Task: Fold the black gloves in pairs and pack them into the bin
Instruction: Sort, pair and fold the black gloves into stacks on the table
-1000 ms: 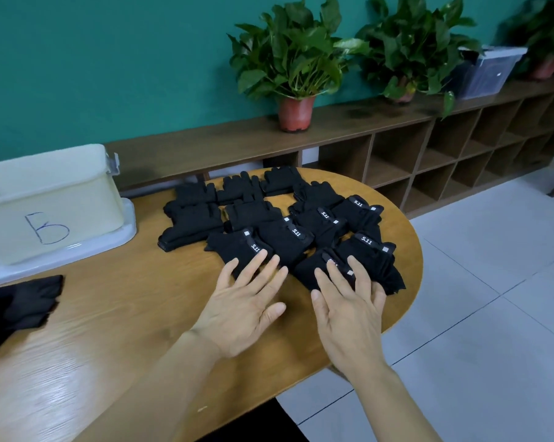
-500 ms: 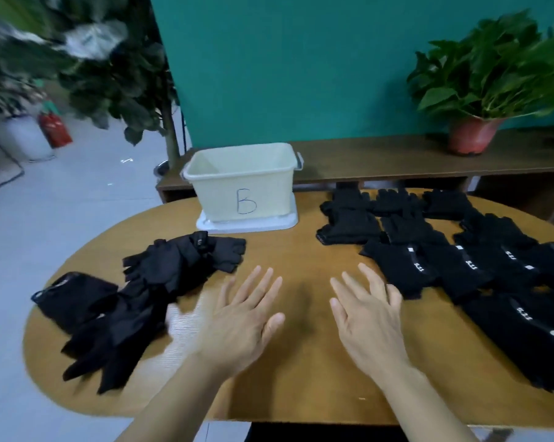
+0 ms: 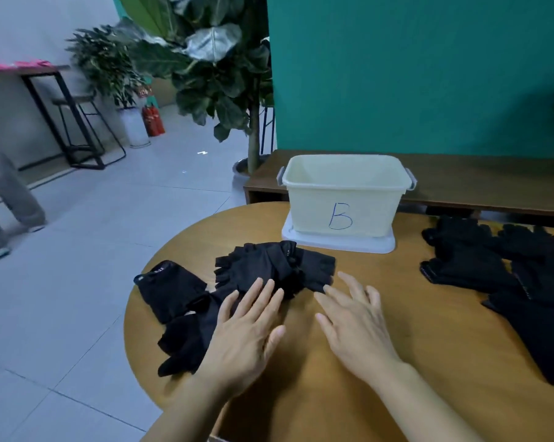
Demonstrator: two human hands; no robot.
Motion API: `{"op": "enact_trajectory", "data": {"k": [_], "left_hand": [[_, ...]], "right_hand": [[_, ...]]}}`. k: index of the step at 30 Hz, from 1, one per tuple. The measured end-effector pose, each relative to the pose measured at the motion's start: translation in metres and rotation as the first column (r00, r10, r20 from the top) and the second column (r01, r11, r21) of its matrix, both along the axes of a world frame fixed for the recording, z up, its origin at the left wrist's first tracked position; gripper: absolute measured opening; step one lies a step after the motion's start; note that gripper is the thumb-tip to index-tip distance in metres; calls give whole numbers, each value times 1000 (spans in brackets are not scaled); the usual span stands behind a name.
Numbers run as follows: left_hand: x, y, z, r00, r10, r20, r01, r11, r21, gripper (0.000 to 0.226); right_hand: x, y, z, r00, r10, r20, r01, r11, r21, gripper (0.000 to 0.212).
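Both hands are empty. Our left hand [image 3: 243, 333] is flat with its fingers spread, tips over the near edge of the loose pile [image 3: 269, 272]; we can't tell if it's touching yet. Our right hand [image 3: 355, 323] is flat and splayed too, fingertips just beside the pile's right end.

The pile sits left of centre on the surface [image 3: 396, 352], in front of the bin [image 3: 342, 199]. The laid-out gloves [image 3: 470, 266] are well apart on the right. The bin looks empty, but its floor is hidden.

Risks as we see them:
- The pile is tangled and all black, so seams and cuffs barely show. We could easily lift three gloves or pair two same-side ones.
- The edge gloves [image 3: 186, 346] lie right at the surface's left rim. Dragging the pile toward us could pull one over and onto the floor.
- Pulling one glove from the knot probably moves its neighbours too, so we should pin the pile with one hand.
- The bin stands on its lid [image 3: 339, 244] and looks light. A hard push while packing could slide it back.
- The fabric looks soft, so a folded pair may spring open if dropped in rather than placed.
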State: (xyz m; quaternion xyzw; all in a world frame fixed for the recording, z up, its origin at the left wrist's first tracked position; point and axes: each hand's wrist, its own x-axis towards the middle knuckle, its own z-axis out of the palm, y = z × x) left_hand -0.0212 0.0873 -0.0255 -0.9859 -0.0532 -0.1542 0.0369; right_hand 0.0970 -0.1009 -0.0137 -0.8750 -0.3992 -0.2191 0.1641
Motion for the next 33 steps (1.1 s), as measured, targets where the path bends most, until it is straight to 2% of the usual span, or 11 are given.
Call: {"op": "enact_trajectory", "data": {"k": [4,9,13,16,24,26,29,31,33], "left_hand": [[1,30,3,999,48,13,-49,999,20,58],[10,54,7,995,92,30,-93,996,18,58],[17,61,6,995,77,63,-78,997,23,58],[23,62,9,995,67,71,-69,997,24,57],[40,57,39,995,50,87,-52,998,23,57],[47,48,59,997,44,69,-41,998,-46,69],[59,28,86,998,42,53,-21,938,-345,84],[68,11,99,994,34,107,39,790,-612,83],[75,-8,106,985,14,173,129,609,-783,71]], "right_hand": [[15,46,17,989,-29,-146,23,999,-41,23],[36,91,29,925,-153,-348,133,988,-82,34],[45,105,26,877,-180,-446,170,983,-64,17],[44,105,28,882,-147,-447,167,986,4,4],[43,72,61,957,-16,-291,80,974,211,5],[44,58,72,973,48,-225,16,961,277,6],[44,33,95,958,120,-261,-26,941,337,11],[45,13,110,920,139,-366,-12,944,331,22],[47,-8,117,873,126,-472,37,946,321,28]]}}
